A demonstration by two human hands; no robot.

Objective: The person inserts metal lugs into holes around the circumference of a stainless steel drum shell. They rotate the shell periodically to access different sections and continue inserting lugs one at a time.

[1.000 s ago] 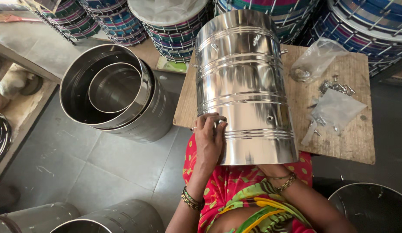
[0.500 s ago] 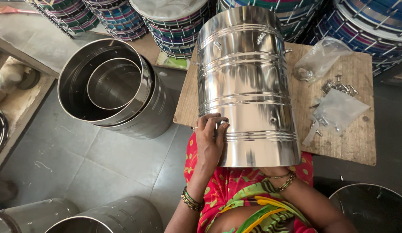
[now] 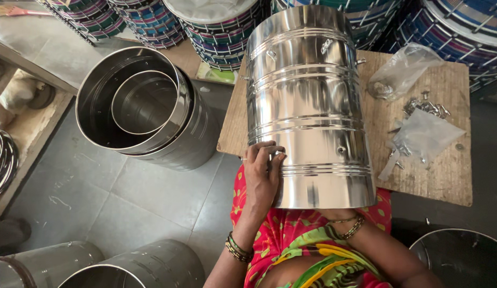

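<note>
A shiny steel drum shell (image 3: pixel 307 101) lies on its side across a wooden board (image 3: pixel 451 170), its near end over my lap. My left hand (image 3: pixel 263 173) rests against the shell's near left side, fingers curled on the ribbed rim, holding it steady. My right forearm, with a beaded bangle (image 3: pixel 351 226), reaches under the shell's near end. The right hand itself is hidden behind the shell. Small bolt holes and brackets dot the shell's wall.
Nested steel shells (image 3: pixel 142 106) stand on the grey floor to the left. More steel shells (image 3: pixel 131 266) sit at the bottom left, and another (image 3: pixel 462 256) at the bottom right. Plastic bags (image 3: pixel 419 133) and loose metal fittings (image 3: pixel 427 106) lie on the board. Colourful finished drums (image 3: pixel 216 26) line the back.
My left hand stays on the shell in the same spot. Only the view has shifted slightly.
</note>
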